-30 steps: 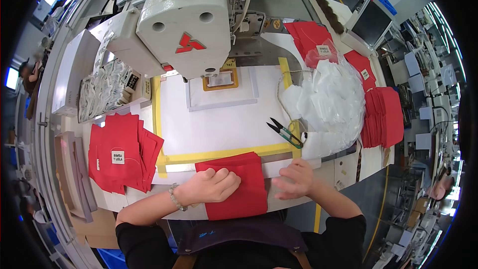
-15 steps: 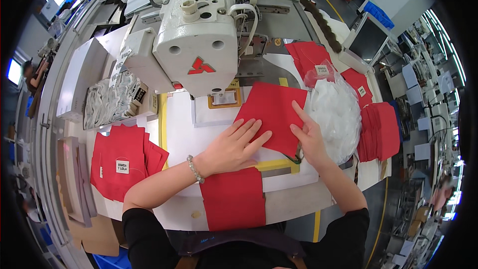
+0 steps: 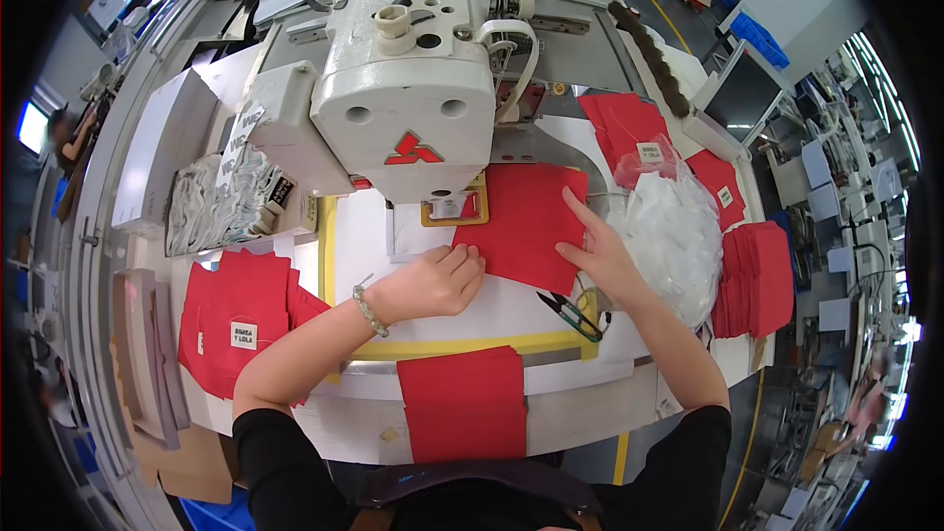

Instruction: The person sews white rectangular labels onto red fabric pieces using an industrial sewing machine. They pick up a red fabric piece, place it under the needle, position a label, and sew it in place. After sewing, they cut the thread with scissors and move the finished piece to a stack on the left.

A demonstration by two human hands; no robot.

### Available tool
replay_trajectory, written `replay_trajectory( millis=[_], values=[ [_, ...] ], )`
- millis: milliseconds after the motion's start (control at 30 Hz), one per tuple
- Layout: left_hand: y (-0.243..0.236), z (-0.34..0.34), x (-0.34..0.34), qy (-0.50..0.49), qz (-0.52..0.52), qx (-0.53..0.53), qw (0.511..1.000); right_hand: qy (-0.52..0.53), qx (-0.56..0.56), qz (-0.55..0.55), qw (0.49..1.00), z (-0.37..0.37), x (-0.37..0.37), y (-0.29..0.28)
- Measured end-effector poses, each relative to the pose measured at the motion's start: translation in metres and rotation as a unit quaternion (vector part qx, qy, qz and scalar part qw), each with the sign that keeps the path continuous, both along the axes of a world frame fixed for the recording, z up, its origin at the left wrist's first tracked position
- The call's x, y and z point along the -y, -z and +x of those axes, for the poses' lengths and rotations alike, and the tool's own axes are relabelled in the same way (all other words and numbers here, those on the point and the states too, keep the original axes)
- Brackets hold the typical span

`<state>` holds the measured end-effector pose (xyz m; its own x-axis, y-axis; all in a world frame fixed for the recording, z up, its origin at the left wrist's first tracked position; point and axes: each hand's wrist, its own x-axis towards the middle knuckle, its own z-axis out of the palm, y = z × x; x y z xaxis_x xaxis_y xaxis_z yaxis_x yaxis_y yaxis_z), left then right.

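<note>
A red fabric piece (image 3: 526,226) lies on the white work plate under the white sewing machine head (image 3: 403,118). Its left corner reaches the gold-coloured clamp frame (image 3: 454,220), where red shows inside the opening. My left hand (image 3: 441,280), with a beaded bracelet at the wrist, has its fingers curled together at the piece's lower left edge. On the right edge rests my right hand (image 3: 600,251), thumb and forefinger spread apart. Green-handled thread snips (image 3: 570,317) lie just below the fabric, near my right wrist.
Red pieces with white labels (image 3: 241,320) are piled at left, below a box of white labels (image 3: 221,197). More red pieces (image 3: 462,403) lie at the front edge. A white plastic bag (image 3: 664,246) and a red stack (image 3: 755,280) stand at right, with a monitor (image 3: 742,88) behind.
The red piece has slid up and left against the clamp frame, uncovering the snips. My left hand has drawn back left and its spread fingers have curled. My right hand has shifted slightly left.
</note>
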<state>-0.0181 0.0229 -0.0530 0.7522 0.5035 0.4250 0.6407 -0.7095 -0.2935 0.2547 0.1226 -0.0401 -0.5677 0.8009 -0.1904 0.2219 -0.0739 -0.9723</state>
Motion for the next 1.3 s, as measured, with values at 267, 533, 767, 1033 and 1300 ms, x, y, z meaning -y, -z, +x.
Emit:
replay_trajectory(
  millis=[267,533,767,1033,1300],
  values=[
    [0.007,-0.036,0.017,-0.119,-0.002,-0.029,0.993,-0.065,-0.069,0.054,0.994,-0.049,-0.004,-0.006],
    [0.009,-0.045,0.019,-0.150,-0.040,0.085,0.984,-0.165,0.092,0.318,0.929,-0.051,-0.001,-0.003],
    [0.002,-0.060,0.032,-0.222,-0.155,0.188,0.944,-0.179,0.114,0.398,0.892,-0.046,0.005,0.012],
    [0.000,-0.061,0.034,-0.241,-0.167,0.198,0.935,-0.167,0.128,0.430,0.878,-0.046,0.011,0.014],
    [0.000,-0.064,0.036,-0.249,-0.174,0.209,0.929,-0.165,0.145,0.445,0.868,-0.047,0.013,0.011]
  ],
)
